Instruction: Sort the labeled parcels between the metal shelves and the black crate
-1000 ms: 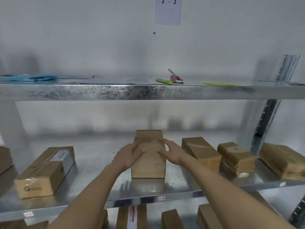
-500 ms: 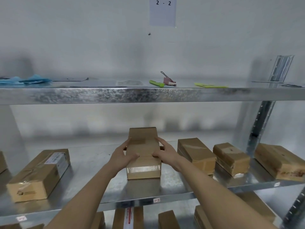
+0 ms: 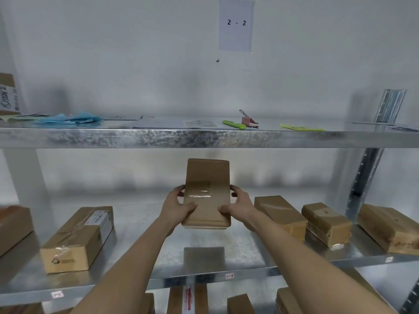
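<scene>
A brown parcel (image 3: 207, 193) was held between both hands above the middle shelf (image 3: 226, 250), clear of its surface, with its shadow cast on the metal below. The parcel was tilted, its far end raised toward the wall and its taped face turned to the camera.

The left hand (image 3: 175, 206) was closed on the parcel's left edge: the thumb was laid across the near face by the lower corner, and the fingers were curled round the side further up. The right hand (image 3: 239, 206) was set the same way on the right edge, thumb on the near face low down, fingers wrapped round the side. Both forearms were stretched forward and upward from the bottom of the view, converging on the parcel, with the wrists nearly straight.

On the middle shelf a labelled box (image 3: 78, 239) was lying well to the left, and three plain boxes (image 3: 280, 215) were lying to the right, the nearest just beside the right hand. On the top shelf (image 3: 204, 138) a blue cloth (image 3: 68, 118), a green pen (image 3: 233, 124) and a pink clip (image 3: 249, 120) were seen. A sheet marked "2 - 2" (image 3: 235, 24) was fixed to the wall.
</scene>
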